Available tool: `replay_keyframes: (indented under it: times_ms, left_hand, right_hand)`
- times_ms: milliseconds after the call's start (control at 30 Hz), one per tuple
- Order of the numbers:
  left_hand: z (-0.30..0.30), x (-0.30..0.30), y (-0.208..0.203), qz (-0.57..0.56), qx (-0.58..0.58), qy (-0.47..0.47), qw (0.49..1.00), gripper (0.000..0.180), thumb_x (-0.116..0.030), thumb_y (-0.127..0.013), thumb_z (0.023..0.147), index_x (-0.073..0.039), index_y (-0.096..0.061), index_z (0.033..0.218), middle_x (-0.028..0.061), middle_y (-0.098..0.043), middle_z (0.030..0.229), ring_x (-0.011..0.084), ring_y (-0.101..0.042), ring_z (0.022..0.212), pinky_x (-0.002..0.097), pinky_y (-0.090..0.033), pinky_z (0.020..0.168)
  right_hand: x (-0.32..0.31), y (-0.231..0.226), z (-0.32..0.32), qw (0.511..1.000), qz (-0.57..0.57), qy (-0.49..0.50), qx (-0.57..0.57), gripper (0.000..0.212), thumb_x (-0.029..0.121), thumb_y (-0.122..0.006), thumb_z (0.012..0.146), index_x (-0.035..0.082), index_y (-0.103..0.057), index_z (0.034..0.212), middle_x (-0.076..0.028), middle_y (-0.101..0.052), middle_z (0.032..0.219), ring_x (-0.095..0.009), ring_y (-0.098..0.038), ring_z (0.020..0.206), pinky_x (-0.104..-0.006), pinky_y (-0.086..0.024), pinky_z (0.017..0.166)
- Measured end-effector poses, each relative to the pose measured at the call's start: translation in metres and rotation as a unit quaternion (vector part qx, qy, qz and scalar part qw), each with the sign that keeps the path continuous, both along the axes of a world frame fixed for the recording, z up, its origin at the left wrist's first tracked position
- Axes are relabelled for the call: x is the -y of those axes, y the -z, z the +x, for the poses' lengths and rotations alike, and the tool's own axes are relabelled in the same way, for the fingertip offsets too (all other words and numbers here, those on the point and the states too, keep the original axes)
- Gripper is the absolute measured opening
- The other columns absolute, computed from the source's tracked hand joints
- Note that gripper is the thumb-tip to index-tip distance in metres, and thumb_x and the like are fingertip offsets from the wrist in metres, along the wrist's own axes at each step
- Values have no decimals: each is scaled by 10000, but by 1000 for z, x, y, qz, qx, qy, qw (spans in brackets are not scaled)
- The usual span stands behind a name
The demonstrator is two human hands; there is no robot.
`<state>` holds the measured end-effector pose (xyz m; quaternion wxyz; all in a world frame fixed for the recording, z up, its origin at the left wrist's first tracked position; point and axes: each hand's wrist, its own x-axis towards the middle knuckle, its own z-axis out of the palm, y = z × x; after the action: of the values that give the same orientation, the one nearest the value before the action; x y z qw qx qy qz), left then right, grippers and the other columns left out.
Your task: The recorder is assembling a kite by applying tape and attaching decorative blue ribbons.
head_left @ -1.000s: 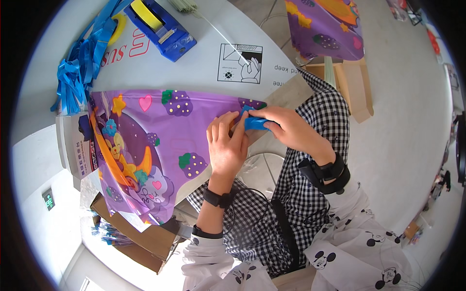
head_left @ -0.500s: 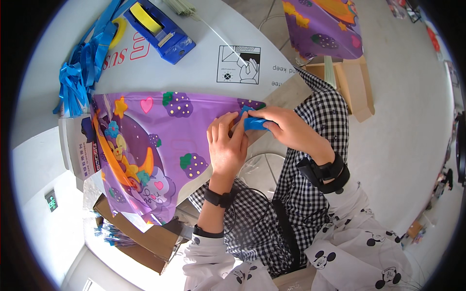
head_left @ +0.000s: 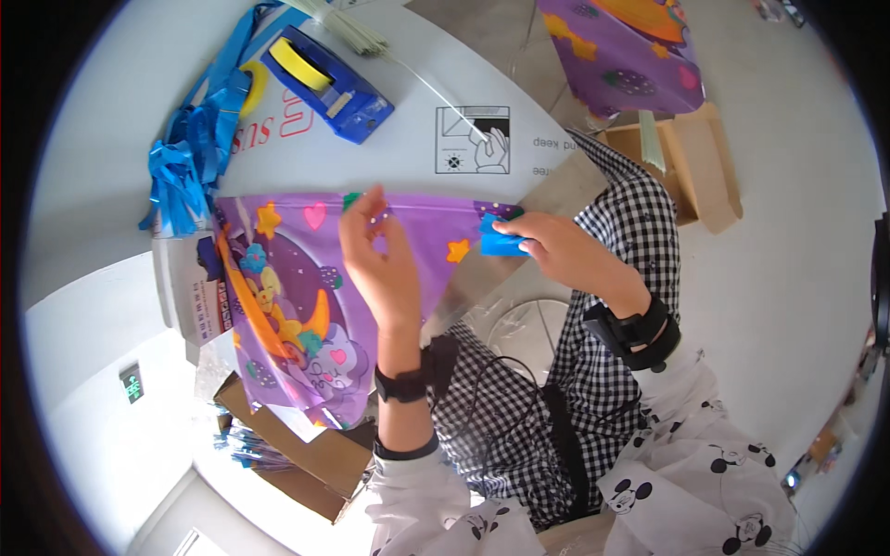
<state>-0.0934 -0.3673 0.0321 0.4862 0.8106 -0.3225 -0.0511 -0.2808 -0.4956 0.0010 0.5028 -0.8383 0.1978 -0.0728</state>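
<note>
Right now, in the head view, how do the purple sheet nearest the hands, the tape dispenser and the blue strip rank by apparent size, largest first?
1. Purple sheet, partly hidden
2. Tape dispenser
3. Blue strip, partly covered by the right hand

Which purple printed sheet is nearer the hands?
The sheet spread on the white surface, with the left hand over it; the other sheet is apart, at upper right.

Head camera worn up high, scene looked down on from above through wide round lens; lap (head_left: 505, 431) seen low in view, white tabletop (head_left: 408, 171) past it; left hand (head_left: 375, 264) and right hand (head_left: 556, 243) shown near, floor (head_left: 779, 232) farther off; picture shown upright, straight lines bent toward rim
</note>
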Motion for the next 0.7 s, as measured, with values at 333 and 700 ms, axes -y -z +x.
replay_keyframes:
  times_ms: [333, 700]
  left_hand:
    - [108, 71, -28, -1, -95, -164, 982, 202, -132, -636, 868, -15, -651, 1032, 46, -648, 941, 112, -600, 774, 225, -452, 616]
    - [134, 93, -30, -56, -506, -183, 841, 278, -210, -788, 774, -67, -555, 723, 6, -462, 681, 146, -487, 616, 357, -478, 607]
  right_hand:
    - [1, 0, -2, 998, 42, 0, -44, 306, 8, -548, 881, 58, -600, 1178, -163, -626, 1064, -338, -594, 966, -404, -472, 821]
    - [1, 7, -4, 1000, 18, 6, -7, 355, -22, -571, 862, 74, -596, 1203, -153, -634, 1081, -317, -618, 934, -383, -487, 810]
